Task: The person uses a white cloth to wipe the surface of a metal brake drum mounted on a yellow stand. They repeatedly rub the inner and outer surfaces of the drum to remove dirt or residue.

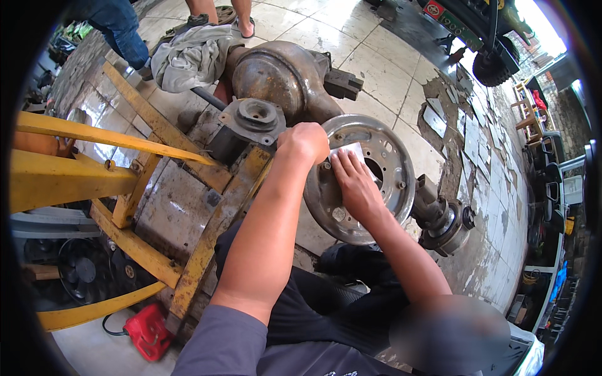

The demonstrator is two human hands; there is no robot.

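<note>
A round grey metal brake backing plate (392,207) with a large centre hole and several smaller holes stands tilted in front of me. My left hand (304,143) is closed at its upper left rim, with the fingertips hidden. Across the plate's face lies my right hand (357,185), its fingers stretched out and pressing a folded white sheet (352,151) against the metal beside the centre hole. Whether the sheet is paper or cloth I cannot tell. Behind the plate sits a rusty, rounded axle housing (269,75).
A yellow steel frame (75,178) fills the left side, with a rubber-topped metal mount (254,116) near its corner. A grey rag (191,56) drapes by the housing. A red container (149,332) is at lower left. Broken tiles (470,138) lie right; another person's legs (122,37) are behind.
</note>
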